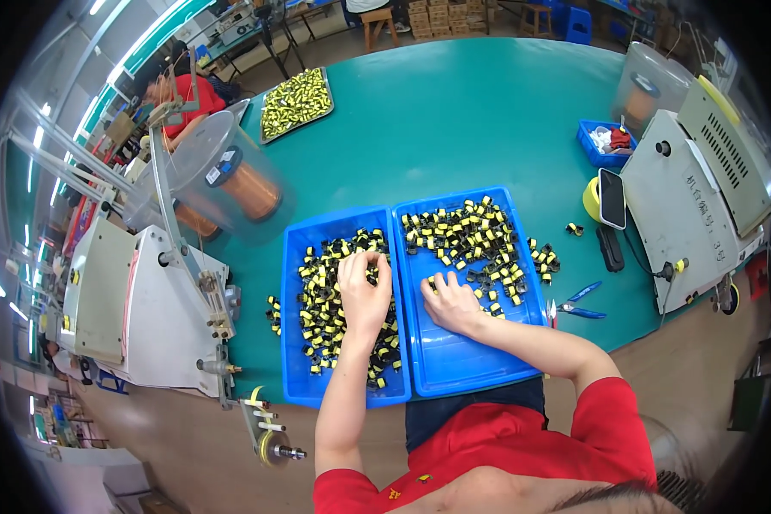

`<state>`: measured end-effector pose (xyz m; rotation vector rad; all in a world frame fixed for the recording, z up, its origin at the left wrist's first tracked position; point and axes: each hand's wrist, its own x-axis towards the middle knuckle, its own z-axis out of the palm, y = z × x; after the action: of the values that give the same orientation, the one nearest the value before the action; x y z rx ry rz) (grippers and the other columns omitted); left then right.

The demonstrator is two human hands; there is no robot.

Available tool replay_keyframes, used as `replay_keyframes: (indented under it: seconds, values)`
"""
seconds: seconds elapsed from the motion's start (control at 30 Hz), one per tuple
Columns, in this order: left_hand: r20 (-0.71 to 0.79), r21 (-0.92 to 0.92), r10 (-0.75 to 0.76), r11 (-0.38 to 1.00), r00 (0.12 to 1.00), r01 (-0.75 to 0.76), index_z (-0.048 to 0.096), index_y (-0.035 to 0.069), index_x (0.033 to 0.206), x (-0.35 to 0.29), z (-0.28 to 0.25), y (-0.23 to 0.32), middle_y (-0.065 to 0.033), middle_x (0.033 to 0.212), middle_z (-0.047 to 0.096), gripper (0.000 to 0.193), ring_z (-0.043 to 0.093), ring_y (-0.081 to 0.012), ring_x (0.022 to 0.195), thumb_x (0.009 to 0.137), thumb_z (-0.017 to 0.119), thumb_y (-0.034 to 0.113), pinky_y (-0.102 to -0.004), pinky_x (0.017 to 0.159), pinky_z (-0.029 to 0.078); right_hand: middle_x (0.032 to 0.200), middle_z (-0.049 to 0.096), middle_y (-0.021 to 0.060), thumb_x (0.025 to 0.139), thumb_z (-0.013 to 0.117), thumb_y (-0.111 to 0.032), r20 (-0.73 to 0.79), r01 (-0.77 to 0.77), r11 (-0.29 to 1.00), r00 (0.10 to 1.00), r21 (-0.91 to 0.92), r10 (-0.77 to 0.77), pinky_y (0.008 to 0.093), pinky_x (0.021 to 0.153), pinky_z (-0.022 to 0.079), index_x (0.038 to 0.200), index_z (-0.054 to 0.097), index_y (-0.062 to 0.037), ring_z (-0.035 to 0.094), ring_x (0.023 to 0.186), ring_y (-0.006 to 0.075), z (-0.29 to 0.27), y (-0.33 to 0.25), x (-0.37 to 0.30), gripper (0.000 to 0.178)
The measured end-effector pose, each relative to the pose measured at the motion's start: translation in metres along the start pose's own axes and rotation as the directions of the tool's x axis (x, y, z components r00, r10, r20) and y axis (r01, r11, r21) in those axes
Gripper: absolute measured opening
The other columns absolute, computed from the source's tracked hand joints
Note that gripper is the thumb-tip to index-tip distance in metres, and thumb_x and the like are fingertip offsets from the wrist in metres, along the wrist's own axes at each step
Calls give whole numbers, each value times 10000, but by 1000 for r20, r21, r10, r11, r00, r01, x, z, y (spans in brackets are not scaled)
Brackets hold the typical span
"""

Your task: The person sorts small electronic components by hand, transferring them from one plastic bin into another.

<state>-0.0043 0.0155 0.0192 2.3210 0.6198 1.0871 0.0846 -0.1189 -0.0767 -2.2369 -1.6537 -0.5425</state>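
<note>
Reaches with the left hand over the left blue bin, filled with a broad heap of small yellow-and-black parts. Bends its thumb and forefinger toward each other, with a narrow gap between; cannot tell of any part pinched there. Lowers the right hand into the right blue tray, toward its left side, with fingers partly curled; cannot tell of anything held beneath them. Contains in that tray more of the same parts, heaped at the far end and thinning toward the hand. Shows others loose on the green table, beyond both outer walls. Bears farther off, at left, a metal tray spread with small yellowish pieces; at right, a small blue box of white and red items; near the left machine, a clear cylinder around a copper-coloured spool.
</note>
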Motion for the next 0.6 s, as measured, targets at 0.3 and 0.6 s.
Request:
replay_keyframes:
  seconds: [0.3, 0.6]
  values:
    - [312, -356, -257, 861, 915, 363, 449, 25, 1163, -8, 5, 6, -111, 1086, 549, 349, 568, -167, 918, 833, 564, 17, -295, 775, 475, 853, 619, 129, 822, 532, -263, 474, -671, 554, 741, 493, 476, 354, 631, 499, 973, 602, -26, 611, 775, 274, -46, 18, 30, 289]
    - [661, -618, -115, 478, 742, 624, 411, -13, 1271, -22, 18, 15, -140, 1246, 498, 426, 484, -212, 1155, 870, 553, 20, -315, 970, 408, 780, 649, 30, 814, 533, -345, 889, -643, -694, 457, 322, -11, 273, 400, 383, 938, 613, -119, 626, 620, 168, -94, 50, 42, 270]
